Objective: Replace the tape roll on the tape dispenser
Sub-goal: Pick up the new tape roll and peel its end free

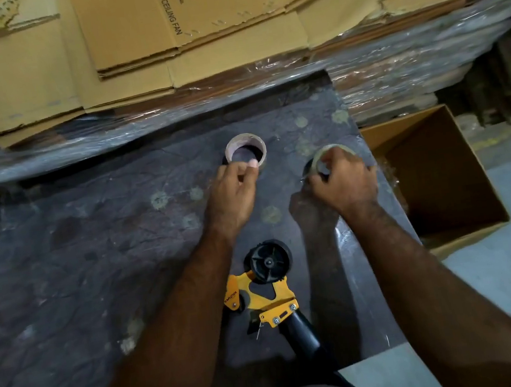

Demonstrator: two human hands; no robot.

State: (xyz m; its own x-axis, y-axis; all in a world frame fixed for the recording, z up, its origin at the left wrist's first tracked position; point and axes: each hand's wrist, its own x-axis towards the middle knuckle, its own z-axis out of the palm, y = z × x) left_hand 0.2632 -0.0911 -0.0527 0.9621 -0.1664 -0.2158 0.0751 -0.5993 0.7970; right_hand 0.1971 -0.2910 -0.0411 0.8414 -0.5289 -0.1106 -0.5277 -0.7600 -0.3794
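Tape dispenser [270,287] parts sit near the front edge of a dark, stained table [76,269]: a yellow frame, a black handle pointing toward the person, and a bare black wheel with no roll on it. Largest in view, though, is the stack of flattened cardboard boxes [130,29] at the far side, resting on goods wrapped in clear plastic film [394,66]. To the right of the table an open cardboard box [436,173] stands on the floor. Both forearms reach out past the dispenser, one on each side of it. The left hand [231,197] pinches the near rim of an empty cardboard tape core [245,153] standing on the table. The right hand [343,181] curls around a roll of clear tape [333,155] just beside the table's right edge; its fingers seem to pick at the roll, but blur hides the detail. The two hands are near each other, not touching.
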